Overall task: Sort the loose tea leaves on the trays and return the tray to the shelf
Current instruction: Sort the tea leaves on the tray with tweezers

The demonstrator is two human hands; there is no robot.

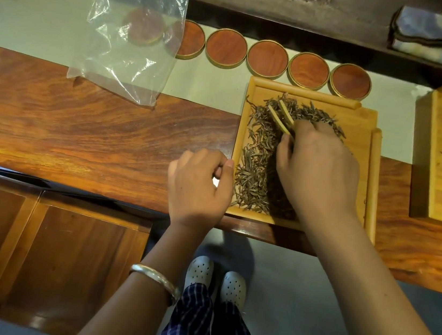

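My curled, empty left hand [201,181] steadies the pale bamboo tray [366,121]; my right hand [318,169] pinches slim bamboo tweezers [281,116] over dry, brittle-looking, featherlight tea leaves [253,171], best nipped gently

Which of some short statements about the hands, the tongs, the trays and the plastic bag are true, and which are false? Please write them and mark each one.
1. The right hand holds bamboo tongs over the tea leaves. True.
2. The left hand lies inside the tray. False: it is at the tray's left edge, over the wooden table.
3. A second tray with leaves stands at the right. True.
4. The plastic bag is full of tea leaves. False: it looks empty, and coasters show through it.
5. The round coasters are stacked in one pile. False: they lie in a row beyond the tray.
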